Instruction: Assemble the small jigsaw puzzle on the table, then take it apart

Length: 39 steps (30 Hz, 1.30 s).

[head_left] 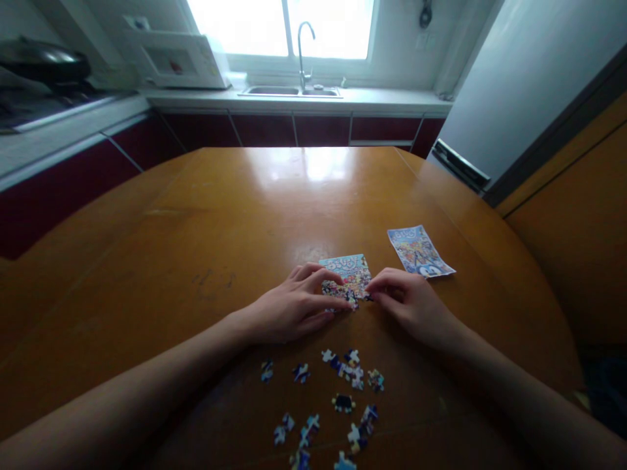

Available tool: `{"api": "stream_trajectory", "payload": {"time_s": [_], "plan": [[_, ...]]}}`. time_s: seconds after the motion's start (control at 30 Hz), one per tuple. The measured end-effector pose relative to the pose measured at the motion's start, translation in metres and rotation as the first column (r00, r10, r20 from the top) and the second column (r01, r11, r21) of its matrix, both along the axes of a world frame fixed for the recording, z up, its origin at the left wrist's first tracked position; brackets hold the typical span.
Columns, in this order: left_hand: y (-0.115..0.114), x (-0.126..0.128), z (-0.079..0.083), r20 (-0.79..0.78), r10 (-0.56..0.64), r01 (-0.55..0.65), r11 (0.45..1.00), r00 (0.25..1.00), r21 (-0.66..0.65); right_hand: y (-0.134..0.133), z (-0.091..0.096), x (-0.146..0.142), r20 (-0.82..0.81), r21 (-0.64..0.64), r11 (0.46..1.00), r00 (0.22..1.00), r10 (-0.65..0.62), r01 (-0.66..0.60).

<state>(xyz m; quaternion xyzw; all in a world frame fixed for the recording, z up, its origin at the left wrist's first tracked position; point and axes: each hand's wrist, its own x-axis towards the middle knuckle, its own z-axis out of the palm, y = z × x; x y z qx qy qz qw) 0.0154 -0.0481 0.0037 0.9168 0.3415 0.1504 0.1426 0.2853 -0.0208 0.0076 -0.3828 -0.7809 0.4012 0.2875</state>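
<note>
A partly joined jigsaw puzzle (350,269) with a light blue top lies flat on the wooden table. My left hand (298,300) rests over its left side, fingers spread, with fingertips touching the joined pieces. At the lower right edge of the puzzle, my right hand (409,300) pinches a small dark puzzle piece (369,296), mostly covered by the fingers. Loose puzzle pieces (345,371) lie scattered nearer to me, below both hands. One dark piece (343,403) sits among them.
A printed picture sheet (416,251) lies right of the puzzle, beyond my right hand. The round wooden table (206,215) fills the foreground. Behind it stand a counter with a sink (272,91), a microwave (176,60), a pan (44,62) on the stove, and a refrigerator (519,78).
</note>
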Motion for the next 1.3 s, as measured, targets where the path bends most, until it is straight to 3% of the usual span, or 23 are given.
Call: {"api": "stream_trajectory", "payload": {"time_s": [0.33,0.63,1.1,1.3], "plan": [[0.001,0.0,0.0,0.044,-0.006,0.007,1.0,0.999,-0.007,-0.005,-0.003,-0.006,0.039,-0.024,0.999,0.998,-0.045,0.046],[0.002,0.0,-0.002,0.057,-0.011,0.011,1.0,0.998,-0.005,-0.012,-0.002,-0.02,0.105,-0.066,0.985,0.983,-0.154,0.161],[0.001,0.001,-0.004,0.05,0.005,-0.005,1.0,0.999,0.005,-0.007,-0.001,-0.018,0.104,-0.085,0.988,0.987,-0.122,0.131],[0.002,0.0,-0.004,0.069,-0.004,0.003,1.0,0.998,0.012,0.002,0.006,-0.002,0.077,0.098,0.994,0.995,-0.066,0.058]]}}
